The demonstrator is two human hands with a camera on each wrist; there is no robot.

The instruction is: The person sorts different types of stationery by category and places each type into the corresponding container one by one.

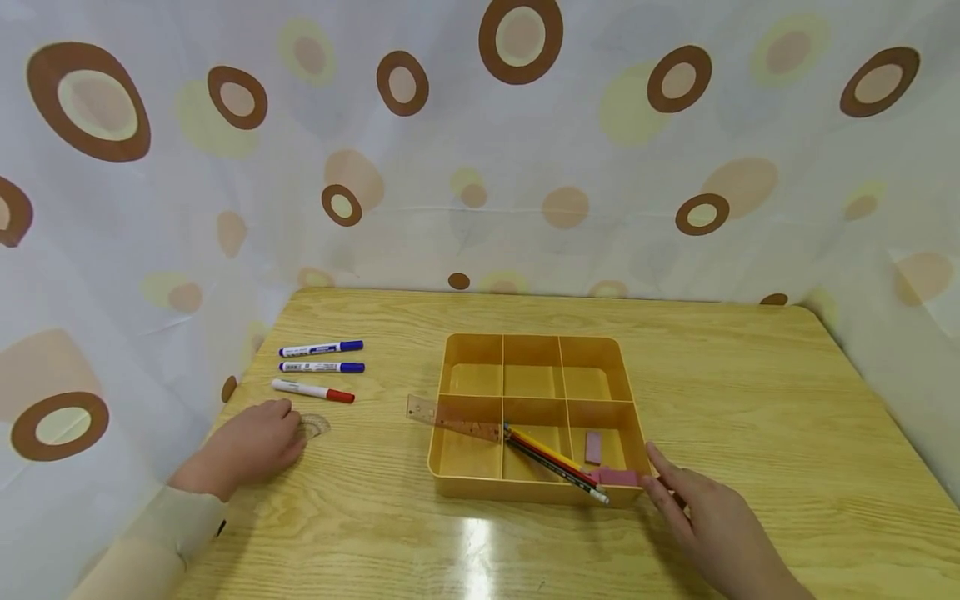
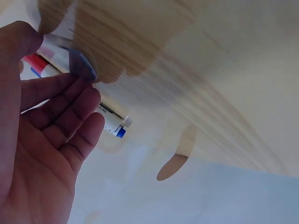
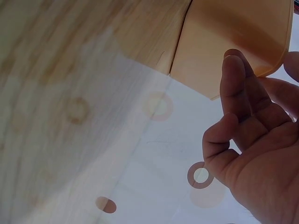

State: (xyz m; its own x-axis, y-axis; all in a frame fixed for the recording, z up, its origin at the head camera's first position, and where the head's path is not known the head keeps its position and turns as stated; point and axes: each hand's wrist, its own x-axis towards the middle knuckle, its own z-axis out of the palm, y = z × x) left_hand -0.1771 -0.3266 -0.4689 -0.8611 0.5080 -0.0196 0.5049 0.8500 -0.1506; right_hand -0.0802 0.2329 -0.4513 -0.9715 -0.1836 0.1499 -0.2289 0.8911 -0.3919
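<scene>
My left hand [image 1: 258,442] pinches a clear protractor [image 1: 316,425] by its edge at the left of the table. In the left wrist view the fingertips and thumb meet at the protractor [image 2: 83,65]. My right hand [image 1: 712,517] holds the front right corner of a yellow divided tray [image 1: 480,488], its thumb and fingers on either side of that corner. The right wrist view shows the fingers against the tray's outer wall [image 3: 205,51]. Several pencils [image 1: 551,457] lie aslant in the tray, and a clear ruler [image 1: 453,419] rests over its left wall. Pink erasers [image 1: 593,447] lie in the front right compartment.
Beyond my left hand lie two blue-capped markers [image 1: 318,349] and a red-capped marker [image 1: 311,390], roughly side by side. A wooden table [image 1: 375,533] carries everything. White sheeting with brown circles [image 1: 480,242] rises behind it and at both sides.
</scene>
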